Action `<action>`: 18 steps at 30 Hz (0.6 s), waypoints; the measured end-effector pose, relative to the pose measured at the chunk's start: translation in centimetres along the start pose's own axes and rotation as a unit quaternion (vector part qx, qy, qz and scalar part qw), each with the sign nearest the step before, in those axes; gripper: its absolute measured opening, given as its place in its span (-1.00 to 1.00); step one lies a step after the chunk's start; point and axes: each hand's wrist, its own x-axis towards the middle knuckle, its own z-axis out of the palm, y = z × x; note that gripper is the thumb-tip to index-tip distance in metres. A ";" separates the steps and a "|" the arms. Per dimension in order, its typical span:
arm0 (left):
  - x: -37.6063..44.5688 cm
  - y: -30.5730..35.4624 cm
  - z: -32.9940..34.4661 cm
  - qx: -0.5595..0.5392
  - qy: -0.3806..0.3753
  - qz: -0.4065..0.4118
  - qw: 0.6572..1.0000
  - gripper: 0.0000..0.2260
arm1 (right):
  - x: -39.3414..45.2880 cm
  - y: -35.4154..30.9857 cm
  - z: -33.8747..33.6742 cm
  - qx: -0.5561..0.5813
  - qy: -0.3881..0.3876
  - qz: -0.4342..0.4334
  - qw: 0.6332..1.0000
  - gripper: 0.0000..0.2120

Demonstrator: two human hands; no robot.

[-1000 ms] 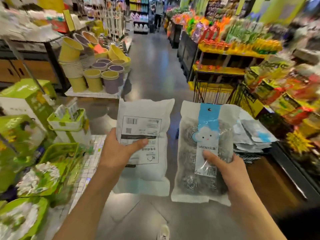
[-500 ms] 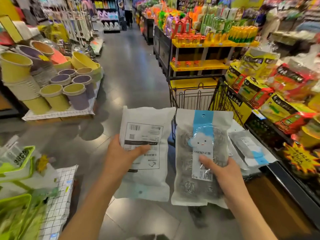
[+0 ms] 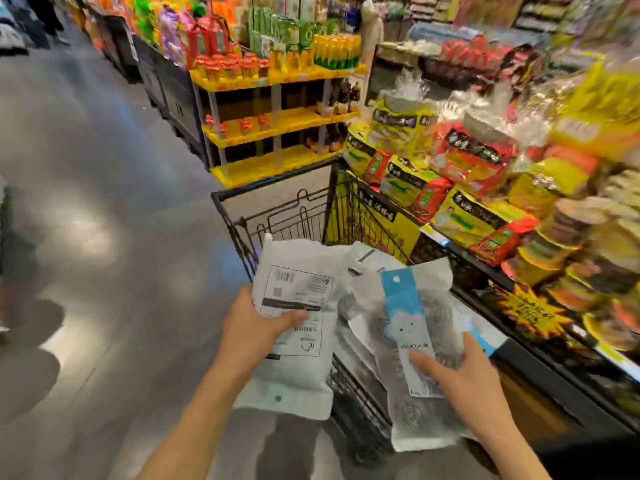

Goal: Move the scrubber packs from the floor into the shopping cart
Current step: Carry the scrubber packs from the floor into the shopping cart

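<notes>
The left hand (image 3: 254,332) grips a white scrubber pack (image 3: 298,327) at frame centre. The right hand (image 3: 464,379) pinches a blue-labelled scrubber pack (image 3: 415,344) over the shopping cart (image 3: 277,216).

Floor (image 3: 104,188): grey, polished, with light reflections. A black wire shopping cart (image 3: 277,216) stands on it, just beside a display shelf (image 3: 519,386) loaded with yellow and red snack packs (image 3: 460,216). White scrubber packs (image 3: 360,268) lie inside the cart. A yellow tiered rack (image 3: 277,123) stands on the floor beyond the cart.
</notes>
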 end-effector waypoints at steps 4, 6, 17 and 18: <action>7.6 1.4 2.9 0.037 -0.079 0.011 0.996 -0.47 | 5.0 1.4 -0.3 -0.148 0.028 0.051 0.987 -0.26; 11.0 1.7 4.4 0.075 -0.115 0.016 0.990 -0.42 | 7.7 2.5 -0.4 -0.197 0.024 0.061 0.978 -0.37; 24.9 1.4 11.9 0.321 -0.313 0.066 0.891 -0.47 | 20.5 11.3 2.5 -0.378 -0.115 0.042 0.918 -0.25; 26.1 1.3 12.3 0.350 -0.335 0.075 0.871 -0.47 | 21.1 11.7 2.5 -0.386 -0.108 0.045 0.915 -0.27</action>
